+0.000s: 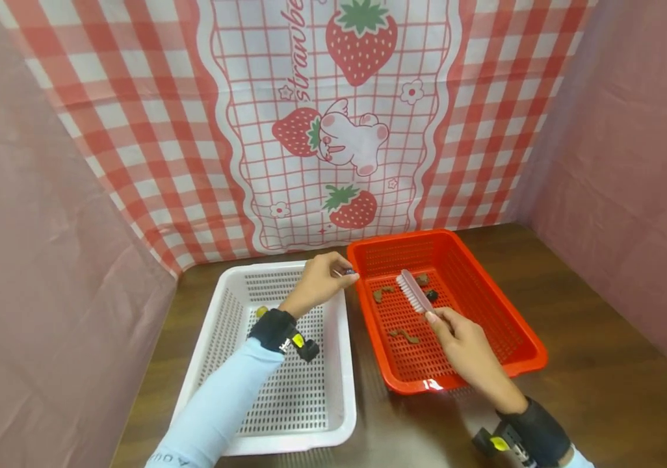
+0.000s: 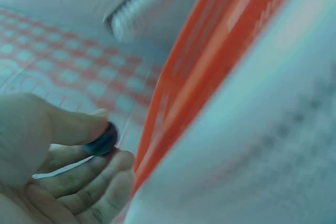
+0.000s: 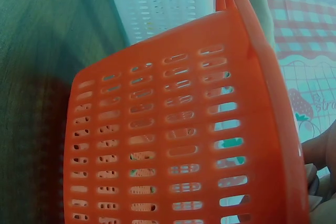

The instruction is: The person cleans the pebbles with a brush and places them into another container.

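Note:
My left hand is above the far right corner of the white basket, beside the red basket's rim. Its thumb and fingers pinch a small, dark, shiny round thing, whose kind is unclear. My right hand grips the handle of a pink brush with white bristles, held over the red basket. Below the brush, brown crumpled pieces and a small black thing lie on the red basket's floor. In the right wrist view the basket's wall hides most of that hand.
A yellow-green round thing lies in the white basket, near my left wrist. Both baskets stand side by side on a brown wooden table. A checked strawberry cloth hangs behind, with pink cloth walls at the sides.

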A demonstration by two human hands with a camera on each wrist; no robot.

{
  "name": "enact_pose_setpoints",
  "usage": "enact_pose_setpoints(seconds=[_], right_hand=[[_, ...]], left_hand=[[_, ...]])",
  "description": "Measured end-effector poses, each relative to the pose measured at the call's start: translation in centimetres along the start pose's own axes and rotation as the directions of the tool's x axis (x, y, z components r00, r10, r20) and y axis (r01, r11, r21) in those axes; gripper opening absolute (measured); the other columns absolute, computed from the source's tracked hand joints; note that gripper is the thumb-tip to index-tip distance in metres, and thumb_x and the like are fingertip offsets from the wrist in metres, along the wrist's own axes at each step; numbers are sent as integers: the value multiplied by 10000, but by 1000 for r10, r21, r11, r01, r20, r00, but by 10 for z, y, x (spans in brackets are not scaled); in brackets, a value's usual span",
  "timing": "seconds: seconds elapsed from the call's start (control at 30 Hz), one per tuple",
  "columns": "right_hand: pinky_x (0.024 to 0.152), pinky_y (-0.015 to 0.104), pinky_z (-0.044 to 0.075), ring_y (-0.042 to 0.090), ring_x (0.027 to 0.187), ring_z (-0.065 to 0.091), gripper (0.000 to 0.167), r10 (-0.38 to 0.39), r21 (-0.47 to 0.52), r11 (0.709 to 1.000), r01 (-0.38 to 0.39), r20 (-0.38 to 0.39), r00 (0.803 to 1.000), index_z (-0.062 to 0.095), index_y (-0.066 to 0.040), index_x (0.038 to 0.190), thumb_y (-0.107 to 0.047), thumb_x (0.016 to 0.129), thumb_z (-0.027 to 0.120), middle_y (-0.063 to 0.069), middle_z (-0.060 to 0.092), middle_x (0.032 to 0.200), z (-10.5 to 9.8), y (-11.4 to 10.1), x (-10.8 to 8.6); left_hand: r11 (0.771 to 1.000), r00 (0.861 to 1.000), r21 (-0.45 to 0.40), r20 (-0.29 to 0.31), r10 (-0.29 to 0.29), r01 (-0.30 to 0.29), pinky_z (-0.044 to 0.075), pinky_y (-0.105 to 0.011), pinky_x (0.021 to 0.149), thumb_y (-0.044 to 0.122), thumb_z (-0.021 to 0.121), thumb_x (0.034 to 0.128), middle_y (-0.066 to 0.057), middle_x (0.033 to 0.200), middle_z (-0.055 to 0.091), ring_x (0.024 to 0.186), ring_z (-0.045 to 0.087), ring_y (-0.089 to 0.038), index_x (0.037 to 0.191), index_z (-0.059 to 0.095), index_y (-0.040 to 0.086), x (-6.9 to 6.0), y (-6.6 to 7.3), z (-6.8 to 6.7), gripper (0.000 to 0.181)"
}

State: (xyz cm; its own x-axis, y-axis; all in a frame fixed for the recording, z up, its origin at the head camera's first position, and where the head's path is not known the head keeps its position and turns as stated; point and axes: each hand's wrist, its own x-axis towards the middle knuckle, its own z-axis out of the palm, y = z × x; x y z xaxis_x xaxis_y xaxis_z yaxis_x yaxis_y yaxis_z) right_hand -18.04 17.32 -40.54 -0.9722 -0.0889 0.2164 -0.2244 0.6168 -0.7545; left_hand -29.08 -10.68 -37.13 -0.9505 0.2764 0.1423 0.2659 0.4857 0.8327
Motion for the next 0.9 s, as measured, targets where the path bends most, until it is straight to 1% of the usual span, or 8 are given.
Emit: enact_pose_setpoints(seconds=[0.07, 0.1, 0.23, 0.4, 0.57, 0.67, 0.8, 0.9], right_hand=[[515, 258, 329, 144, 597, 387, 350, 3, 6, 1000, -3, 3, 1000, 674, -7, 1205, -316, 1075, 573, 12, 412, 710, 0, 1, -1], [511, 257, 329, 145, 592, 386, 348, 1, 7, 1000, -1, 2, 1000, 673, -6, 1207, -313, 1073, 577, 14, 410, 707, -1, 1, -1], [504, 256, 333, 149, 588, 392, 315, -17, -2, 1000, 17, -16, 1000, 675, -3, 1195, -279, 1067, 592, 19, 412, 706, 0, 0, -1], [497, 254, 333, 149, 585, 399, 284, -14, -18, 1000, 13, -29, 999, 673, 0, 1196, -240, 1061, 605, 19, 415, 708, 0, 0, -2], [492, 254, 333, 148, 579, 398, 298, -5, -12, 1000, 4, -23, 1000, 670, -5, 1207, -256, 1063, 601, 16, 407, 702, 0, 3, -3], [494, 256, 332, 148, 583, 397, 304, -1, -5, 1000, 1, -23, 1000, 671, -12, 1207, -270, 1063, 600, 13, 407, 703, 0, 3, -4], [497, 256, 322, 144, 581, 382, 319, -10, 0, 1000, 10, -26, 1000, 675, -14, 1203, -290, 1066, 594, 9, 399, 701, -1, 3, -4], [492, 254, 312, 136, 571, 369, 319, -16, 3, 1000, 16, -23, 1000, 676, -13, 1200, -290, 1068, 590, 4, 392, 693, -1, 2, -3]], left_hand=[[997, 1000, 75, -23, 5, -4, 609, -308, 671, 223, 785, 936, -76, 1005, 717, 840, 721, -231, 1108, 720, 50, 2, -8, -11, 252], [997, 999, 83, -37, 3, 0, 604, -310, 665, 220, 782, 937, -81, 1004, 723, 836, 719, -226, 1104, 723, 49, 3, -13, -16, 246], [996, 994, 58, -93, -63, 69, 603, -324, 674, 203, 771, 943, -94, 1037, 715, 840, 710, -232, 1111, 717, 49, 6, -37, -31, 234], [985, 984, 83, -108, -145, 154, 605, -359, 758, 239, 790, 933, -112, 1067, 709, 911, 687, -237, 1131, 702, 27, 6, -59, -41, 302], [973, 983, 167, -119, -141, 160, 605, -414, 831, 233, 812, 912, -132, 1068, 729, 980, 694, -286, 1130, 709, -3, 7, -66, -44, 338], [961, 979, 219, -153, -134, 166, 605, -426, 847, 212, 819, 901, -151, 1062, 740, 985, 704, -305, 1110, 719, -20, 6, -70, -45, 327], [950, 965, 236, -207, -158, 207, 606, -430, 856, 194, 828, 888, -174, 1068, 748, 985, 715, -317, 1098, 730, -25, 7, -77, -49, 319], [938, 955, 243, -227, -192, 247, 600, -435, 875, 181, 832, 879, -180, 1071, 748, 992, 715, -320, 1107, 732, -29, 7, -80, -54, 326]])
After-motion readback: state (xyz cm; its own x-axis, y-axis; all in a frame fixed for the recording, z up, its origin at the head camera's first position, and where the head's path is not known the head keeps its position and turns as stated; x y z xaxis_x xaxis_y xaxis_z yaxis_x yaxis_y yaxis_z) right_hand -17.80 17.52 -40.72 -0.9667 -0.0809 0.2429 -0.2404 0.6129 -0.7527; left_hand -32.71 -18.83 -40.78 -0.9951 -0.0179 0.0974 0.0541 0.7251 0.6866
